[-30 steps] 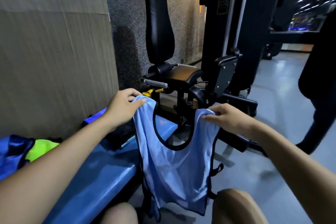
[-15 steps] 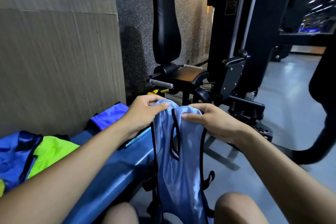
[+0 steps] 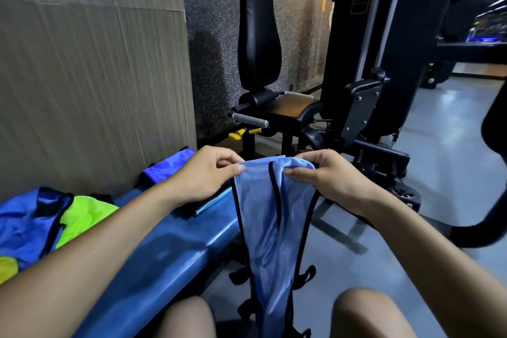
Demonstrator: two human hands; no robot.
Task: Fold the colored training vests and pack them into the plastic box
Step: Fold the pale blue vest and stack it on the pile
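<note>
Vest (image 3: 270, 217) hem below frame edge

A gym, seen from my seat. Ahead of me stands a weight machine (image 3: 365, 44) with a tall black padded backrest (image 3: 259, 27), a padded seat (image 3: 290, 107), a knurled grip handle (image 3: 249, 119) and yellow adjustment levers (image 3: 241, 132). A grey rubbery floor (image 3: 450, 151) runs off to the right toward more dark equipment under rows of ceiling lights. At my left — a blue padded surface (image 3: 164, 250) carrying blue and neon-yellow training vests (image 3: 49, 217).
</note>
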